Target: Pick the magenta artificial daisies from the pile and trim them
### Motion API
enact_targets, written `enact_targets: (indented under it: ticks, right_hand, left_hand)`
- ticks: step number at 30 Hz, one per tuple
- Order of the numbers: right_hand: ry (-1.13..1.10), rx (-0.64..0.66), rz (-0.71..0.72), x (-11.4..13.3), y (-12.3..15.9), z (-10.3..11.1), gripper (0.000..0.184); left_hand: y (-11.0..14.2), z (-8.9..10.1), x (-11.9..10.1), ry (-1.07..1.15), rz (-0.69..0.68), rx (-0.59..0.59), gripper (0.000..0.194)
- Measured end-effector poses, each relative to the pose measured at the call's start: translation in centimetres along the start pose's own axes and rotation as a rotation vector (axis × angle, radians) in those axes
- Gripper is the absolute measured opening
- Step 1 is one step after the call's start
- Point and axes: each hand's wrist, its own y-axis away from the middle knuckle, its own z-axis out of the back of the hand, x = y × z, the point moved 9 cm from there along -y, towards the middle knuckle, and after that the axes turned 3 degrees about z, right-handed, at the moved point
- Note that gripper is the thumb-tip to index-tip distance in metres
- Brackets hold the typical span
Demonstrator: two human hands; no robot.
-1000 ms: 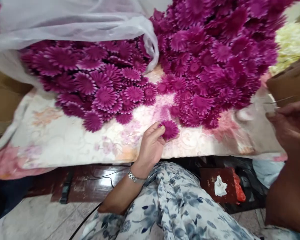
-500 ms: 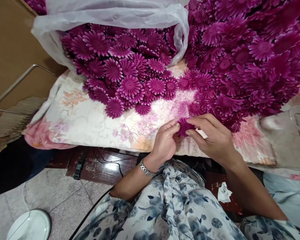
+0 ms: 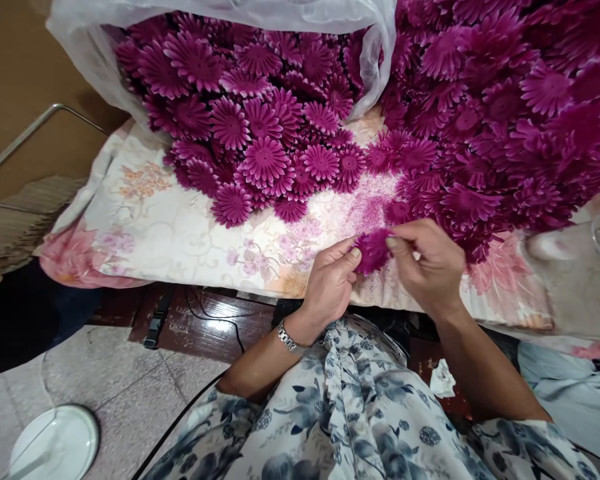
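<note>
Between my two hands is a magenta artificial flower head, held low over the front of the table. My left hand grips its left edge, thumb on top. At its upper right edge, the thumb and forefinger of my right hand pinch the petals. Beyond my hands, loose magenta flower heads spill out of a translucent plastic bag. A larger heap of the same flowers rises to the right.
A floral cloth covers the table, dusted with magenta specks. Cardboard and a bent metal rod stand at left. A white round lid or base is on the floor. Crumpled paper lies below the table edge.
My right hand has shifted along the flower's edge to its upper right, fingers now more closed. The flower has turned slightly, and the whole view has moved a little.
</note>
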Motion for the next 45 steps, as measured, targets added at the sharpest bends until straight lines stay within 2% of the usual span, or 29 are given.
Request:
enact_targets:
  ticks: [2, 4, 6, 9, 10, 12, 14, 15, 18, 19, 22, 26, 32, 35, 38, 41, 43, 45]
  right_hand:
    - [0.117, -0.124, -0.009, -0.9, -0.4, 2.1, 0.009]
    - [0.306, -0.193, 0.046, -1.5, -1.0, 4.2, 0.011]
    - [0.443, -0.174, 0.062, -2.6, -2.0, 5.9, 0.016]
    - [0.518, -0.062, 0.009, -4.4, -3.2, 7.5, 0.029]
    - [0.534, -0.054, 0.02, -4.3, -3.4, 7.9, 0.032]
    - [0.557, -0.119, 0.069, -3.1, -3.2, 8.6, 0.032]
    - [0.507, -0.157, 0.113, -1.3, -2.5, 7.8, 0.029]
    - [0.45, -0.112, 0.133, -0.4, -2.1, 6.6, 0.026]
    - [0.256, 0.189, 0.183, 1.5, -0.7, 1.0, 0.019]
    - [0.217, 0.241, 0.181, 1.9, -0.2, -0.3, 0.015]
    - [0.159, 0.248, 0.151, 1.8, 0.4, -1.7, 0.004]
    - [0.208, 0.244, 0.162, 1.4, 0.6, -1.7, 0.008]
    - [0.3, 0.132, 0.17, 1.9, 0.3, -1.1, 0.009]
    - [0.386, 0.006, 0.172, 0.8, -1.2, 1.1, 0.011]
    - [0.605, -0.11, 0.136, -1.4, -3.6, 4.3, 0.012]
    - [0.719, -0.048, 0.054, -3.2, -5.3, 5.9, 0.019]
    - [0.652, -0.012, 0.07, -2.6, -5.4, 5.8, 0.022]
    - [0.502, 0.045, 0.133, -1.0, -4.5, 4.4, 0.023]
  left_hand:
    - [0.0, 0.1, -0.5, 0.0, -0.025, 0.006, 0.019]
    - [0.0, 0.0, -0.7, 0.002, -0.032, 0.026, 0.018]
    - [0.0, 0.1, -0.7, -0.007, -0.018, 0.027, 0.018]
    - [-0.1, 0.2, -0.5, 0.005, 0.01, 0.02, 0.02]
    - [-0.2, 0.2, -0.5, 0.02, 0.017, 0.021, 0.019]
    - [-0.3, -0.1, -0.5, 0.046, 0.034, 0.021, 0.019]
    - [-0.4, -0.4, -0.3, 0.056, 0.051, 0.015, 0.018]
    - [-0.5, -0.6, -0.2, 0.058, 0.06, 0.015, 0.018]
    - [-0.5, -1.5, 0.5, 0.064, 0.091, 0.053, 0.016]
    - [-0.5, -1.7, 0.8, 0.067, 0.098, 0.066, 0.014]
    - [-0.4, -1.8, 1.3, 0.05, 0.109, 0.058, 0.014]
    - [-0.1, -1.7, 1.2, 0.019, 0.083, 0.046, 0.018]
    - [-0.1, -1.6, 0.9, -0.016, 0.071, 0.033, 0.024]
    - [-0.4, -0.8, 0.7, -0.016, 0.068, -0.021, 0.024]
    - [-0.6, -0.5, 0.5, 0.015, 0.059, -0.01, 0.022]
    - [-0.8, -0.6, 0.3, 0.039, 0.053, 0.019, 0.018]
    - [-0.9, -0.7, 0.2, 0.044, 0.058, 0.017, 0.017]
    - [-1.0, -1.0, 0.1, 0.055, 0.054, 0.017, 0.017]
